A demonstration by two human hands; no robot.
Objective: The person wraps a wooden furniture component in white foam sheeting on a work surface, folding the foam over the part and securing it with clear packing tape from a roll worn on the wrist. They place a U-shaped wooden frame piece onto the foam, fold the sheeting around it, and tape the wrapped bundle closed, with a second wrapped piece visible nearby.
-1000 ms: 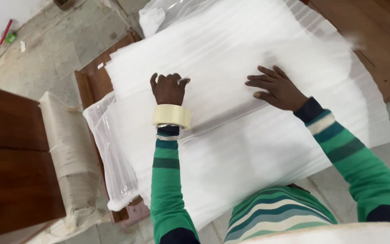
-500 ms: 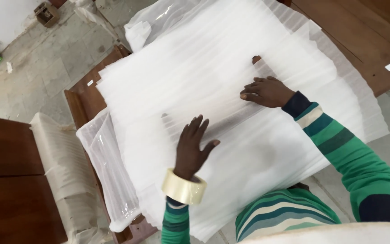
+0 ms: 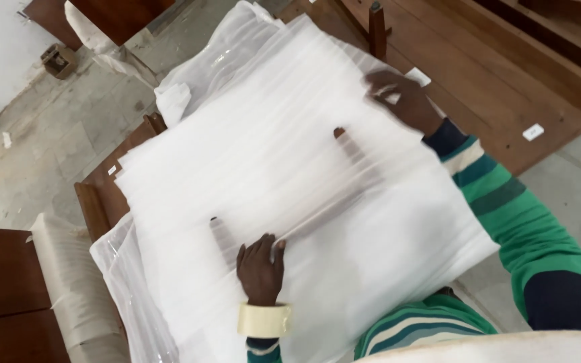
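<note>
Left hand (image 3: pixel 261 272) lay flat, fingers together, on the near part of the white foam sheet (image 3: pixel 290 195), a tape roll (image 3: pixel 264 320) on its wrist. Right hand (image 3: pixel 398 101), fingers spread, had slid out to the far right edge. The sheet covered wooden furniture (image 3: pixel 105 195) on a concrete floor (image 3: pixel 48 134).

The foam sheet (image 3: pixel 290 188) lay over a wooden frame (image 3: pixel 105 195), with the left hand (image 3: pixel 261 269) on its near edge, the right hand (image 3: pixel 401 101) on its far right corner, a tape roll (image 3: pixel 264 320) around the left wrist, and wooden panels (image 3: pixel 8 296) at near left.
</note>
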